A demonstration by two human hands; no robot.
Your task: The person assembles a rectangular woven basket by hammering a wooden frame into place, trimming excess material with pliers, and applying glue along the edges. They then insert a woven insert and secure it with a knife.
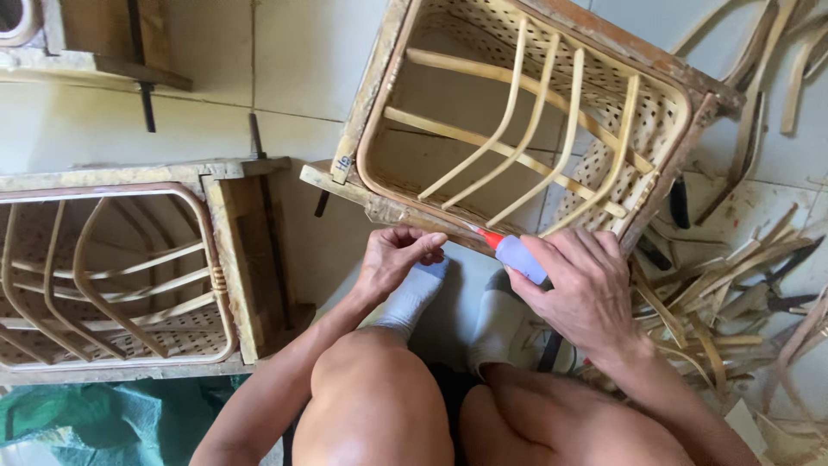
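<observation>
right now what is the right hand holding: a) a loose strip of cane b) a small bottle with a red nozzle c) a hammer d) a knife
b: the right hand grips a small bottle whose red nozzle points at the lower edge of the woven frame.

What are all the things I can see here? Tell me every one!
Rattan basket frame: one, pale tan, upper middle, tipped on its side by the feet.
Second rattan frame: one, tan, left.
Glue bottle: one, pale blue with red tip, in the right hand, tip at the frame's lower rim.
Rattan offcuts: many, tan, on the floor at right.
Green sheet: one, lower left.
Floor tiles: cream, underneath.
Socks: two, white, on the feet.
Left hand: pinching the frame's rim.
Right hand: gripping the bottle.
</observation>
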